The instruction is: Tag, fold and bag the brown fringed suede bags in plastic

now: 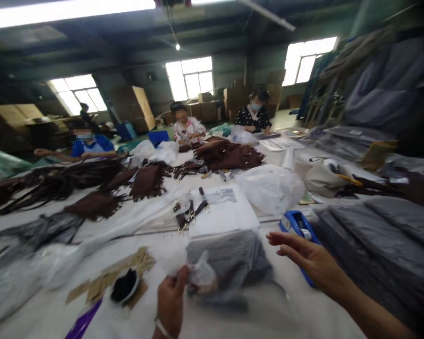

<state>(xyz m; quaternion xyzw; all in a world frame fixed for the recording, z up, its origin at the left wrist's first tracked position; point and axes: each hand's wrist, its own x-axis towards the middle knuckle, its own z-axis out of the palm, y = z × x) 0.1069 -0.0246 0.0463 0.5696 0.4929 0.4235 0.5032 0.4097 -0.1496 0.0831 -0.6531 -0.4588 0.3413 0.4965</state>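
My left hand [170, 301] pinches the edge of a small clear plastic bag [204, 269], which has something light brown at its bottom. Under the bag lies a grey folded package in thin plastic [229, 249], partly covered by it. My right hand [311, 261] is held open above the table, its fingers stretched to the left and nothing in them. Just behind that hand stands a blue tape dispenser [293, 220], partly hidden by it. White printed sheets [233, 212] lie beyond the package, with dark straps and metal clasps [191, 215] on their left side.
Brown fringed bags [229, 153] are heaped at the back. A stack of grey packed items [381, 235] lies at right. At left are a small container of black bits [125, 286], cardboard pieces [141, 258] and a purple strip [85, 322]. Several people sit across the table.
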